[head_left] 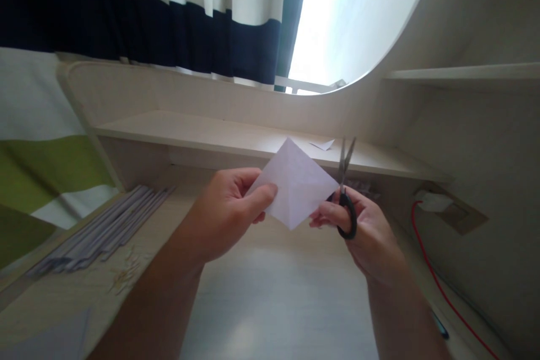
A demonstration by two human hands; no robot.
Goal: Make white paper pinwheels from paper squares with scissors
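A white square of paper with a crease down its middle is held up corner-first above the desk. My left hand pinches its left corner, thumb on the near face. In my right hand is a pair of scissors with black handles, the thumb through one loop. The blades point upward and stand slightly apart, beside the paper's right corner. Fingers of that hand also seem to touch the paper's lower right edge.
A small paper scrap lies on the shelf behind. Several rolled paper sticks and small scattered bits lie left on the desk. A red cable runs from a white plug at right.
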